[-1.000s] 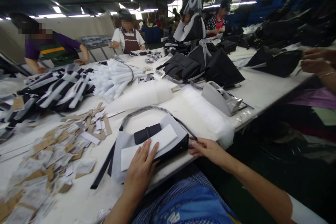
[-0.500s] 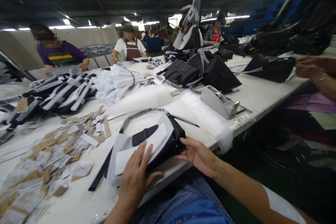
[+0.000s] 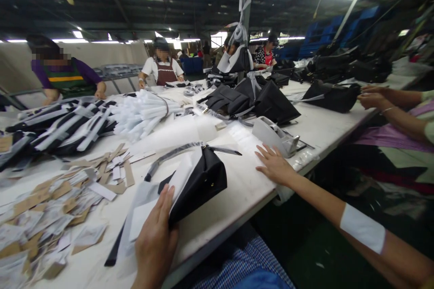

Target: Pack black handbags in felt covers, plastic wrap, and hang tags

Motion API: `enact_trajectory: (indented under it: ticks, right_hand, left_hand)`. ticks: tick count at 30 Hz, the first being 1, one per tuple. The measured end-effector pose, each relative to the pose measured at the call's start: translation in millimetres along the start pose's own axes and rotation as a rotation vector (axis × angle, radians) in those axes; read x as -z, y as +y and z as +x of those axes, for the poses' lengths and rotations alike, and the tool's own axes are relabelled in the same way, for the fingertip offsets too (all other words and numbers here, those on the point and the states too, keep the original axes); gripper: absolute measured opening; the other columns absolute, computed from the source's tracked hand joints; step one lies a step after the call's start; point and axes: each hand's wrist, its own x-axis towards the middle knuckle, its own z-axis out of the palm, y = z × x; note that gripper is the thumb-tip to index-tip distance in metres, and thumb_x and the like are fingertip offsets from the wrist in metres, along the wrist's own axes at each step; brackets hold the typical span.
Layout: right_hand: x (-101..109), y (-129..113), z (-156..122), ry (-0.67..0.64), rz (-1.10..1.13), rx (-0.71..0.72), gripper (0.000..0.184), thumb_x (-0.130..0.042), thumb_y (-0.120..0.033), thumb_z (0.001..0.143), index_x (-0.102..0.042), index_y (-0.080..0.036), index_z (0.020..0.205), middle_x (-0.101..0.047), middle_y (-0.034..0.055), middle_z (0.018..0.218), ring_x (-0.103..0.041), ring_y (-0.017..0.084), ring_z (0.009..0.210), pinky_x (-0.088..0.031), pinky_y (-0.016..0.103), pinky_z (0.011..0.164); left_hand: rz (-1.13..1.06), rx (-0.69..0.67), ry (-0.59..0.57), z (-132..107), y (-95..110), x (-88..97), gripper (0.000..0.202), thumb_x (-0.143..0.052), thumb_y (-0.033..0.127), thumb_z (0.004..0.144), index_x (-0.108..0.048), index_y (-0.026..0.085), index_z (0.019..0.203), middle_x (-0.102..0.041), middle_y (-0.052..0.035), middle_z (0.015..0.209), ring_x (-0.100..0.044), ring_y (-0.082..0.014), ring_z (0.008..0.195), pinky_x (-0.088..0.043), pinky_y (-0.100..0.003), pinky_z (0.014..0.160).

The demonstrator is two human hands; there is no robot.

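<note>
A black handbag (image 3: 200, 180) with a white paper sheet (image 3: 159, 201) wrapped on it lies near the front edge of the white table (image 3: 233, 198), its handle (image 3: 176, 156) arching behind. My left hand (image 3: 156, 239) grips the bag's near end, fingers over the paper and thumb underneath. My right hand (image 3: 275, 165) lies flat with spread fingers on a white foam sheet (image 3: 249, 142), just left of a grey tape dispenser (image 3: 275, 136). It holds nothing.
Loose card and paper tags (image 3: 57, 203) litter the left. Behind lie bundled black-and-white straps (image 3: 64, 126), white rolled paper (image 3: 145, 110) and several black bags (image 3: 251, 97). A co-worker's hands (image 3: 371, 97) handle a black bag (image 3: 330, 96) at right. Other people stand at the far side.
My right hand left the bag's end and moved up and right onto the foam sheet by the tape dispenser. The bag tipped up under my left hand.
</note>
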Motion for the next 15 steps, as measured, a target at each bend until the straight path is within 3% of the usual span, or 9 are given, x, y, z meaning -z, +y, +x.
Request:
enact_trajectory:
  ticks: [2,4,8,12,15]
  right_hand:
    - [-6,6,-1,0.000,-0.039,0.024,0.033,-0.055,-0.029,0.094,-0.067,-0.017,0.123,-0.053,0.0146,0.144,-0.035,0.035,0.142,-0.026,0.061,0.114]
    - [-6,-5,1,0.044,0.010,0.087,0.027,-0.051,-0.024,0.096,-0.073,-0.019,0.111,-0.060,0.0110,0.137,-0.038,0.033,0.140,-0.025,0.059,0.116]
    - [4,-62,8,0.079,0.191,0.118,0.030,-0.045,-0.022,0.099,-0.075,-0.020,0.101,-0.070,0.0070,0.122,-0.052,0.030,0.131,-0.026,0.057,0.116]
    - [18,-123,9,-0.112,0.440,0.145,0.030,-0.046,-0.031,0.100,-0.074,-0.022,0.106,-0.073,0.0073,0.114,-0.066,0.024,0.110,-0.046,0.042,0.103]
    - [25,-142,14,-0.151,0.504,0.127,0.037,-0.048,-0.042,0.099,-0.068,-0.018,0.120,-0.068,0.0123,0.125,-0.062,0.026,0.116,-0.048,0.040,0.102]
  left_hand:
    - [-0.018,0.041,0.028,4,0,1.5,0.088,-0.052,0.001,0.081,-0.019,0.032,0.155,-0.043,-0.0025,0.153,-0.054,-0.0261,0.129,-0.051,-0.036,0.101]
    - [-0.028,0.069,0.042,7,0,2.2,0.086,-0.054,0.003,0.083,-0.019,0.033,0.155,-0.044,-0.0028,0.152,-0.056,-0.0264,0.128,-0.050,-0.037,0.102]
    - [-0.032,0.083,0.046,10,0,1.5,0.086,-0.055,0.003,0.083,-0.020,0.035,0.155,-0.045,-0.0023,0.152,-0.056,-0.0266,0.127,-0.052,-0.036,0.099]
    - [-0.016,0.093,0.033,9,1,0.2,0.088,-0.054,0.000,0.081,-0.021,0.033,0.155,-0.045,-0.0021,0.152,-0.055,-0.0260,0.128,-0.052,-0.035,0.100]
    - [-0.022,0.080,0.055,9,2,-0.3,0.088,-0.053,-0.001,0.079,-0.023,0.031,0.154,-0.046,-0.0022,0.151,-0.055,-0.0249,0.129,-0.049,-0.035,0.103]
